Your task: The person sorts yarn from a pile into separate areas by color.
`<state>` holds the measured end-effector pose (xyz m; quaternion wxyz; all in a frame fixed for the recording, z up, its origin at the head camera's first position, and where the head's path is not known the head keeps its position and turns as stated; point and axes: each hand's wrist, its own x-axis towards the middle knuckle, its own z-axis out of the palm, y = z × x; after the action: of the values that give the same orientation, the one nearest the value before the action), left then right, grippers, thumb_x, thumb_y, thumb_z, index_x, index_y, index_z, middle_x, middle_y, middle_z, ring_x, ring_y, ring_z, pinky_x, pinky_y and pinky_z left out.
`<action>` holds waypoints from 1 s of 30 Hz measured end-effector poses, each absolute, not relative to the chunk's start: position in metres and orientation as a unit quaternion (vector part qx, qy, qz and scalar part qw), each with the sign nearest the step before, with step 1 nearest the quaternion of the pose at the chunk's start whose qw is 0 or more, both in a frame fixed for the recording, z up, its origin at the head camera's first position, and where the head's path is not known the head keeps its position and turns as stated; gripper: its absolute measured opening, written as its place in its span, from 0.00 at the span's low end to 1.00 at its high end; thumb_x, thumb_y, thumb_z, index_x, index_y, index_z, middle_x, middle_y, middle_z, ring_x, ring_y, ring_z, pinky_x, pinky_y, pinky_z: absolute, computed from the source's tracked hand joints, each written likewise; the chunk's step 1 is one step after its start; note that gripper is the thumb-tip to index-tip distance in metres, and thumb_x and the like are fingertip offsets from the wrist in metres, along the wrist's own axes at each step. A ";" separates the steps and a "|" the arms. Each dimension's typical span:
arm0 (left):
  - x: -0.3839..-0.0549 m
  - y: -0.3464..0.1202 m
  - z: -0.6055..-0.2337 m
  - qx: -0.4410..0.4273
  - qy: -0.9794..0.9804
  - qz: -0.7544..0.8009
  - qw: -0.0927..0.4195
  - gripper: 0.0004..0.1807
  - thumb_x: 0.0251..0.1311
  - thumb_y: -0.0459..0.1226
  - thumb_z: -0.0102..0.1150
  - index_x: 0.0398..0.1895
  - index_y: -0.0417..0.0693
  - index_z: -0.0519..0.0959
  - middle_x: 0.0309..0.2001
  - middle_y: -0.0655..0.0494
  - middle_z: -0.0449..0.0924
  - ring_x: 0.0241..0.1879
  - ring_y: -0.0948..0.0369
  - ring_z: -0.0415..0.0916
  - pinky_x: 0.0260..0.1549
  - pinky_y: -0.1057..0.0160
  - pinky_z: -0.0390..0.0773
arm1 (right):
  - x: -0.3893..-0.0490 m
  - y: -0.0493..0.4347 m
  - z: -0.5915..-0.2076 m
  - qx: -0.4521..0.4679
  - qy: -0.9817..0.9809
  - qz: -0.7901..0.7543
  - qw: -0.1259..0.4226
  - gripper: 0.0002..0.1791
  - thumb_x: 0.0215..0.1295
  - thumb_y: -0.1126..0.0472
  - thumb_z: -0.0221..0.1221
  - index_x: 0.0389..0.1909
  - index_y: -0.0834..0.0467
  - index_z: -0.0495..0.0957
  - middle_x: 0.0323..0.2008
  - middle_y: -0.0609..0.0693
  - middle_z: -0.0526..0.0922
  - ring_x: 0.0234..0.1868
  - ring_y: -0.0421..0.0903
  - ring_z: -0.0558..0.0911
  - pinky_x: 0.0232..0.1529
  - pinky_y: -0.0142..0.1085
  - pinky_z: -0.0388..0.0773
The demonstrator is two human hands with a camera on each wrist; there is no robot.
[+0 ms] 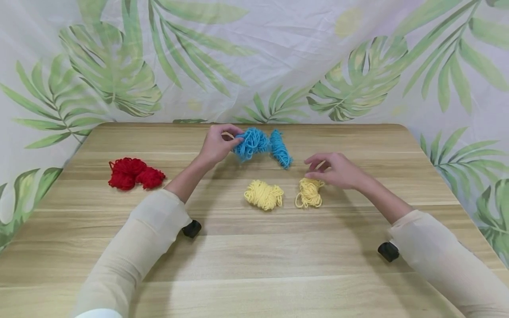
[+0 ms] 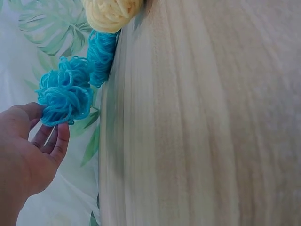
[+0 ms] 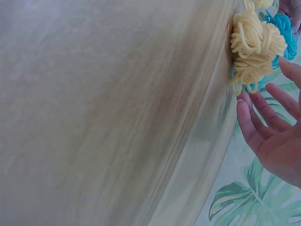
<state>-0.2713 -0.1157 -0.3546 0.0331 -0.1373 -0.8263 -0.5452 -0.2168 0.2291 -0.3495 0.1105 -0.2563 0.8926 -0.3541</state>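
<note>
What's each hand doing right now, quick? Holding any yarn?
Left hand: closed, holding blue yarn by its edge.
Right hand: open, holding nothing, close to yellow yarn.

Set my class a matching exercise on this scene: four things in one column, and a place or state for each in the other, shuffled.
Column 1
1. Left hand
2. Right hand
3. Red yarn
4. Cloth

Column 2
A. Lies on the table, left of all the other yarn
B. Hangs behind the table, printed with green leaves
C. Pinches blue yarn
D. Open, close to yellow yarn

Right pairs: 1-C, 2-D, 3-A, 4-B
</note>
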 end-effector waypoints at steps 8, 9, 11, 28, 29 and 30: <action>-0.277 -0.115 -0.359 -0.117 -0.837 -0.532 0.052 0.07 0.68 0.27 0.63 0.46 0.31 0.85 0.43 0.41 0.82 0.38 0.49 0.81 0.31 0.71 0.78 | -0.212 0.234 -0.350 -0.253 0.894 -0.349 0.122 0.22 0.68 0.61 0.68 0.59 0.68 0.80 0.45 0.58 0.87 0.45 0.55 0.87 0.52 0.50 0.82; -0.278 -0.114 -0.360 -0.115 -0.838 -0.530 0.055 0.07 0.68 0.27 0.64 0.46 0.31 0.85 0.43 0.41 0.82 0.38 0.49 0.81 0.30 0.71 0.78 | -0.212 0.235 -0.350 -0.253 0.894 -0.349 0.123 0.22 0.69 0.61 0.68 0.59 0.69 0.80 0.45 0.58 0.87 0.46 0.55 0.87 0.52 0.50 0.82; -0.280 -0.113 -0.361 -0.111 -0.842 -0.525 0.064 0.07 0.68 0.27 0.64 0.45 0.31 0.86 0.43 0.40 0.83 0.38 0.48 0.82 0.31 0.71 0.78 | -0.211 0.236 -0.351 -0.251 0.894 -0.349 0.124 0.22 0.69 0.60 0.68 0.59 0.68 0.80 0.45 0.57 0.87 0.46 0.55 0.87 0.52 0.51 0.82; -0.288 -0.107 -0.369 -0.151 -0.866 -0.476 0.033 0.10 0.66 0.28 0.67 0.47 0.31 0.86 0.43 0.38 0.84 0.42 0.49 0.82 0.40 0.59 0.82 | -0.205 0.232 -0.349 -0.258 0.895 -0.344 0.122 0.21 0.71 0.60 0.66 0.59 0.68 0.80 0.46 0.59 0.87 0.46 0.56 0.87 0.49 0.52 0.84; -0.288 -0.107 -0.369 -0.154 -0.865 -0.477 0.026 0.10 0.66 0.29 0.67 0.48 0.31 0.86 0.43 0.38 0.84 0.42 0.48 0.83 0.40 0.60 0.82 | -0.204 0.232 -0.348 -0.258 0.894 -0.344 0.124 0.21 0.71 0.60 0.66 0.59 0.68 0.80 0.46 0.59 0.87 0.46 0.55 0.87 0.50 0.51 0.84; -0.288 -0.107 -0.369 -0.156 -0.865 -0.476 0.020 0.11 0.66 0.29 0.68 0.48 0.31 0.86 0.43 0.38 0.84 0.41 0.48 0.83 0.39 0.60 0.83 | -0.204 0.232 -0.348 -0.258 0.894 -0.344 0.126 0.21 0.71 0.60 0.66 0.59 0.68 0.80 0.46 0.59 0.86 0.47 0.55 0.87 0.49 0.51 0.84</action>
<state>-0.2879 -0.1070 -0.3693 0.0201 -0.1558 -0.8650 -0.4765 -0.2037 0.2316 -0.3480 0.1257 -0.2583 0.8941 -0.3436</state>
